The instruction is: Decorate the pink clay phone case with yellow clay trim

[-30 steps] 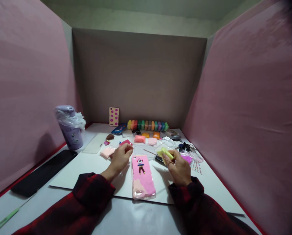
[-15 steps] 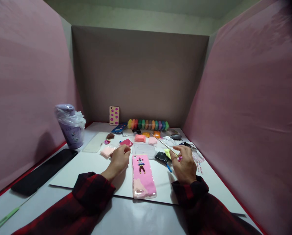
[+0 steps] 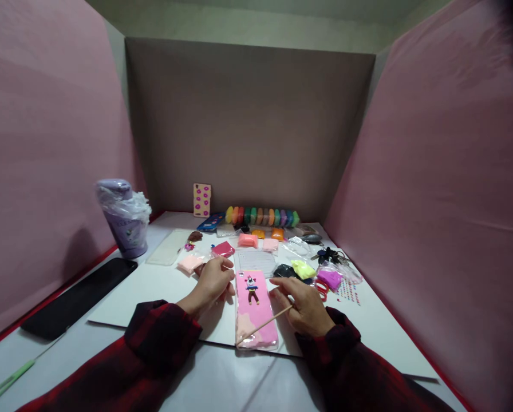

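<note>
A pink phone case [image 3: 263, 320] lies on the white board, with a small clay figure [image 3: 252, 290] on its upper half and a paler patch at its lower left. My right hand [image 3: 306, 306], at the case's right side, is closed on a thin wooden stick [image 3: 267, 325]. The stick slants down over the case to its lower left corner; whether its tip touches cannot be told. Just left of the case, my left hand [image 3: 211, 285] has its fingers loosely curled and apart, with nothing visible in them.
Bags of clay in yellow [image 3: 303, 269], purple [image 3: 329, 279] and black [image 3: 284, 271] lie to the right, beside red scissors [image 3: 322, 290]. A row of coloured clay packs [image 3: 260, 216] stands behind. At left are a purple bottle [image 3: 127, 223] and a black phone [image 3: 80, 297].
My right hand has come left and down from the bags to the case, swinging the stick from pointing away to pointing towards me. The left hand stays in place, its fingers looser.
</note>
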A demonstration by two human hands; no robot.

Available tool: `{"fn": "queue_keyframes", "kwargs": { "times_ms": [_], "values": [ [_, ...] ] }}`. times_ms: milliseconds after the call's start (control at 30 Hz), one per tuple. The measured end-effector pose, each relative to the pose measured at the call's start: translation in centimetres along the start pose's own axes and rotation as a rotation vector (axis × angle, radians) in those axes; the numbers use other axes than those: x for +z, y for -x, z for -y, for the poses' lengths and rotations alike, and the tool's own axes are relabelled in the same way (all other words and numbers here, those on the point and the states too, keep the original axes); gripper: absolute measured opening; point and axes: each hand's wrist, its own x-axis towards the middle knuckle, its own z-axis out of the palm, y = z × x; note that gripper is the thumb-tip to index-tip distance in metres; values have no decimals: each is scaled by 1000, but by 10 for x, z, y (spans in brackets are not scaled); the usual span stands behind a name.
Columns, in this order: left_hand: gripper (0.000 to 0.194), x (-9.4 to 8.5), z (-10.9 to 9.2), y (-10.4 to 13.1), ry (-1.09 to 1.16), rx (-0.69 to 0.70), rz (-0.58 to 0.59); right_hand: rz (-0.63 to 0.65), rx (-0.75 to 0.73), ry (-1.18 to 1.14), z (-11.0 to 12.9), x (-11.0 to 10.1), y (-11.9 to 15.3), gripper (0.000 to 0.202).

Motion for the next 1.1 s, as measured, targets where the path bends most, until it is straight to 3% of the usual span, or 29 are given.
{"fn": "queue_keyframes", "kwargs": {
  "times_ms": [267,500,600,700,867,1100],
  "values": [
    [13,-1,2,-2,228,-80,152,14,25,-32,1,-1,1,29],
    [24,-2,0,1,274,-127,290,-22,34,-82,5,0,1,26],
    [27,-2,-2,1,295,-107,317,-162,127,-222,5,-4,0,21],
    [27,-2,-5,4,377,-81,377,-341,213,-453,3,-12,-4,29],
    [24,-1,-7,10,522,-53,476,-635,56,-682,5,-25,-6,41],
    [22,0,-10,16,550,-18,524,-478,86,-831,22,-22,9,57]
  ]
}}
